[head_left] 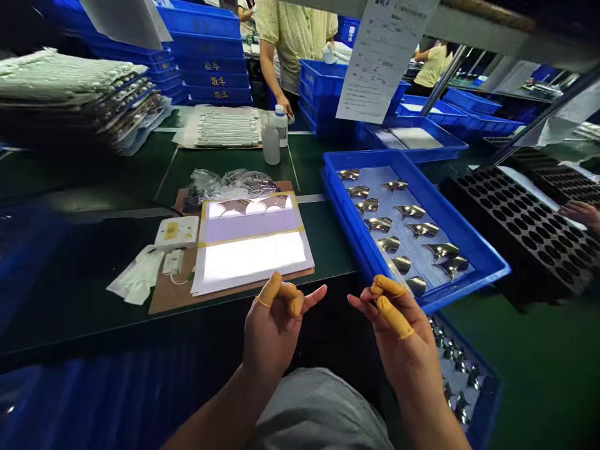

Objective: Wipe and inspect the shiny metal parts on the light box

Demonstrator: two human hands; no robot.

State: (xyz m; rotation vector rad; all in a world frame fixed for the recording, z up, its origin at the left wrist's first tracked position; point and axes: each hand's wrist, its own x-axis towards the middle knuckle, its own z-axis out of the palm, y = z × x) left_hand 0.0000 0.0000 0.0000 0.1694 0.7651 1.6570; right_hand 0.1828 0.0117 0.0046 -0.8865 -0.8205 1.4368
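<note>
My left hand (274, 328) hovers below the table's front edge, fingers loosely curled, with yellow finger cots on the thumb and forefinger; nothing shows in it. My right hand (398, 331) is raised beside it, also in yellow cots, fingers half curled and holding nothing that I can see. It is nearest the blue tray (469, 247) holding several shiny metal curved pieces (424, 230) on a ribbed liner. In front of my left hand lies a lit white light pad (253, 253) on a brown board, with shiny pieces along its top edge.
A second blue tray (487, 387) of shiny parts sits low at right. A black grid tray (520, 225) lies further right, another person's hand (584, 214) on it. Plastic bottles (272, 142), a clear bag (234, 183), a white switch box (177, 232), stacked blue crates (210, 56), a person standing behind.
</note>
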